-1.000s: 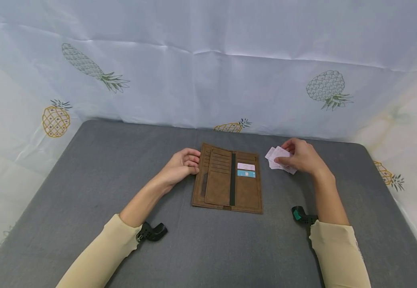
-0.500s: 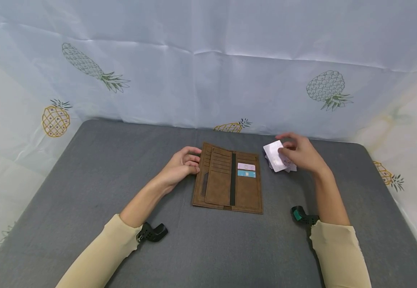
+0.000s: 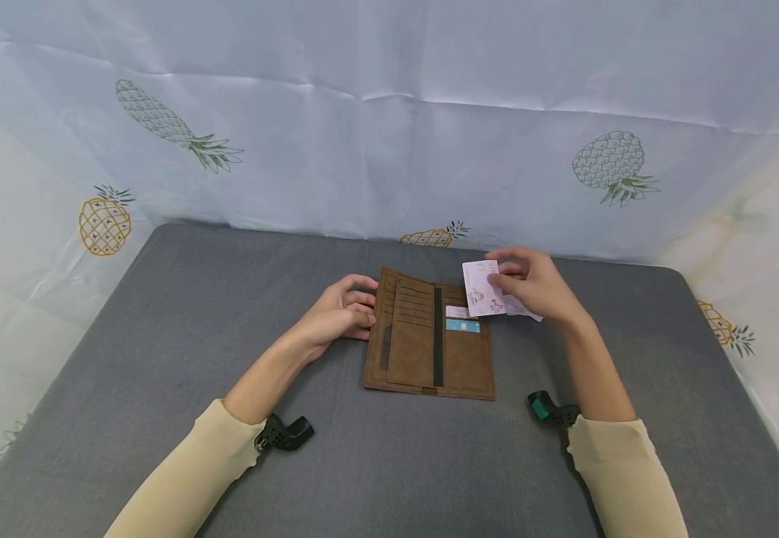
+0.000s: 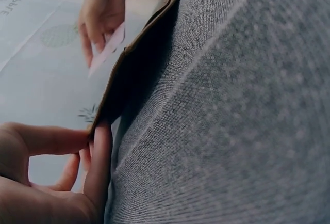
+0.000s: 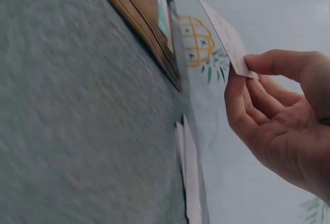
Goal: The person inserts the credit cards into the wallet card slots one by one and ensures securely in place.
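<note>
An unfolded brown wallet lies on the grey table, its left edge pinched between thumb and fingers of my left hand and slightly raised. In its right half sit a pink card and a blue card. My right hand pinches a pale pink card above the wallet's upper right corner; in the right wrist view that card is clear of the table. Below the hand, more pale cards lie on the cloth, partly hidden in the head view.
A grey cloth-covered table spreads around the wallet. Behind it hangs a white curtain printed with pineapples. Black wrist cameras sit on both forearms, the left camera close above the table.
From the pile at the right, my right hand has lifted one card and carried it left over the wallet's corner. My left hand keeps its hold; the wallet has shifted slightly right.
</note>
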Demonstrator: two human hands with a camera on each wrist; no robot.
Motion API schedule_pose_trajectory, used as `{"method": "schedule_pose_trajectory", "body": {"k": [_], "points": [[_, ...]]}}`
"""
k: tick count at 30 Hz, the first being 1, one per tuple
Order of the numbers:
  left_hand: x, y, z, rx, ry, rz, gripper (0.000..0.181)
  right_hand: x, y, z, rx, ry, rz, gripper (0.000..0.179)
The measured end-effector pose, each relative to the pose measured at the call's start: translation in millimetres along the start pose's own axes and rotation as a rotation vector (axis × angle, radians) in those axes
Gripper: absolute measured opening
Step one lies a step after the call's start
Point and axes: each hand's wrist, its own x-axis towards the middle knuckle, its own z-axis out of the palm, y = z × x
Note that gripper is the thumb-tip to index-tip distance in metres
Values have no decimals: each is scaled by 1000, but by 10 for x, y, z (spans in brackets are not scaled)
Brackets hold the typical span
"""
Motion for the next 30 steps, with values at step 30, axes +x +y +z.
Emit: {"method": "schedule_pose_trajectory", "body": {"k": [30], "points": [[-47,25,54,-8,-43,0,59,104,-175,598,269,-77,32,34]]}}
